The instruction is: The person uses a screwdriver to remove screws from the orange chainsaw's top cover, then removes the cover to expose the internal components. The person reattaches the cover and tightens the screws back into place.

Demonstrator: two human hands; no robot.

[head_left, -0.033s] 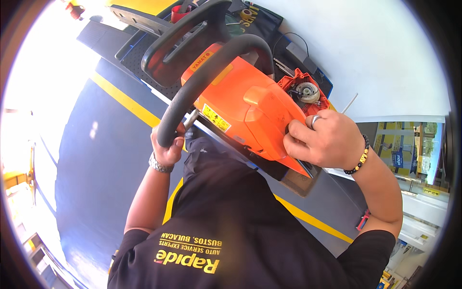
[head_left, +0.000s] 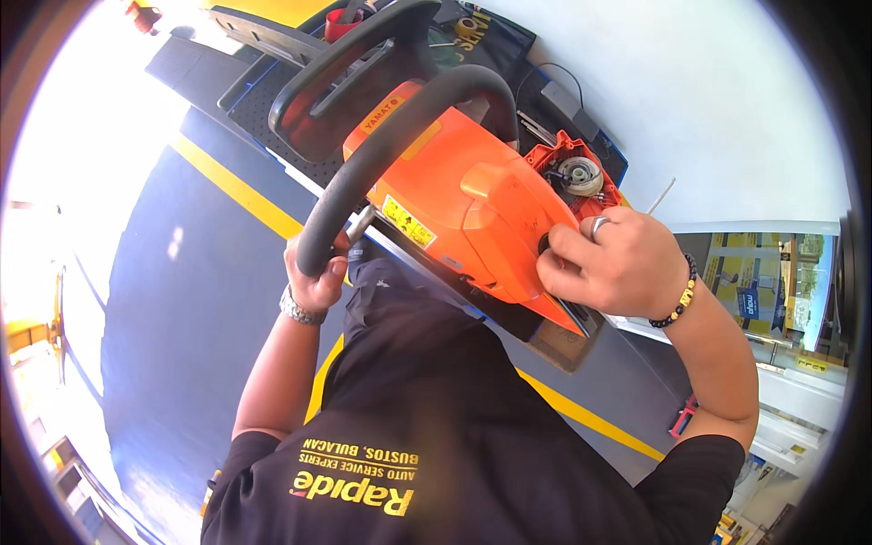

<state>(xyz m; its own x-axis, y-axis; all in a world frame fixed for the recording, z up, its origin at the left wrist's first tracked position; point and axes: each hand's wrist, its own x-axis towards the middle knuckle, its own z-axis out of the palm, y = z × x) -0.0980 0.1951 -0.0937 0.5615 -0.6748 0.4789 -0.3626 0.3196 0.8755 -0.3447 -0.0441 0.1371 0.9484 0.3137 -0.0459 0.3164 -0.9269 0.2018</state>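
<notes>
In front of me rests a chainsaw with an orange top cover [head_left: 463, 195], a black wrap-around front handle [head_left: 400, 136] and a black hand guard [head_left: 318, 91]. My left hand [head_left: 313, 277] is closed about the handle's lower left end, its fingers partly hidden behind it. Beside those fingers a short metal cylinder [head_left: 361, 223] sticks out; whether I hold it too, I cannot tell. At the cover's right end, the bent fingers of my right hand [head_left: 613, 263] close on a small dark round knob [head_left: 545, 243], mostly covered by them.
An orange starter housing with a pale pulley [head_left: 581, 175] lies right of the saw on the black bench [head_left: 245, 104]. Farther back are a red cup [head_left: 341, 24] and a tape roll [head_left: 467, 27]. A white wall [head_left: 672, 100] borders the bench's right side.
</notes>
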